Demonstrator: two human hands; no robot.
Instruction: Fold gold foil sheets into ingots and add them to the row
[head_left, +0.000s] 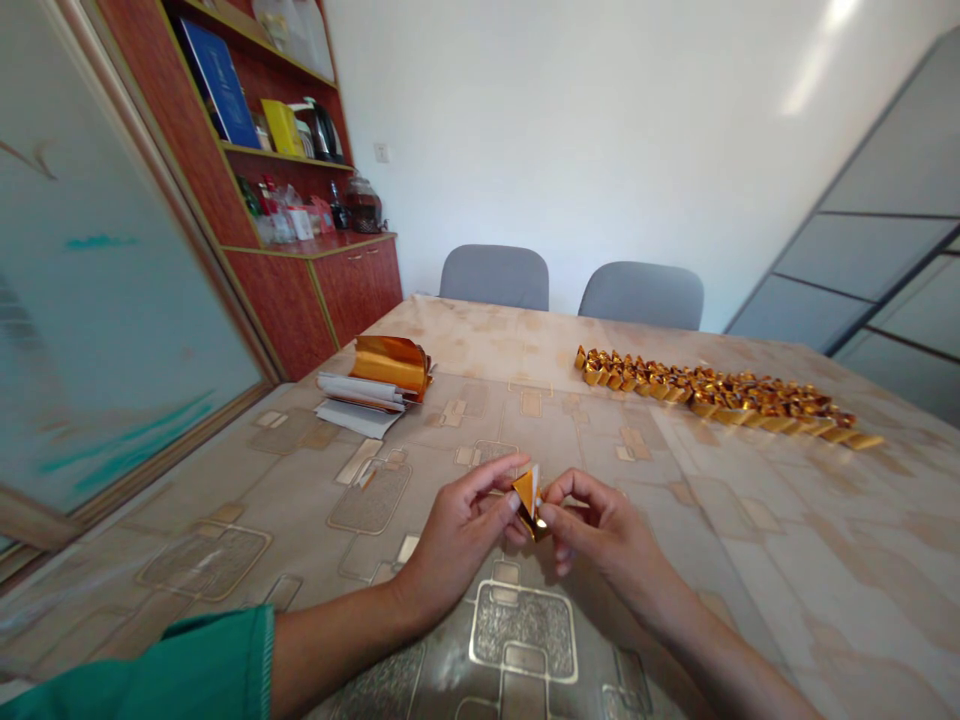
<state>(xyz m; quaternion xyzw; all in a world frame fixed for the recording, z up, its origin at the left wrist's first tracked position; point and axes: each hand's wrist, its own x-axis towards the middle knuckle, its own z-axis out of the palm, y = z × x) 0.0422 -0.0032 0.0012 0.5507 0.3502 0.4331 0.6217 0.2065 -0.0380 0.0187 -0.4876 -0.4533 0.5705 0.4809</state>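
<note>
Between my two hands, above the patterned tablecloth [420, 560], is a partly folded piece of gold foil paper [528, 492] with a white underside showing at its upper edge. My left hand [472, 510] pinches its left side between thumb and fingers. On the other side, my right hand [592, 515] grips the right edge with thumb and forefinger. A stack of gold foil paper sheets [390, 366], some curled and some showing white backs, lies on the table to the far left. Rows of folded gold paper pieces [720, 393] rest at the far right.
Two grey chairs [495, 275] stand at the table's far side against a white wall. At the back left is a red-brown cabinet [360, 285] holding a kettle [324, 130], a glass jar [364, 205] and bottles. A frosted glass door [112, 250] is on the left.
</note>
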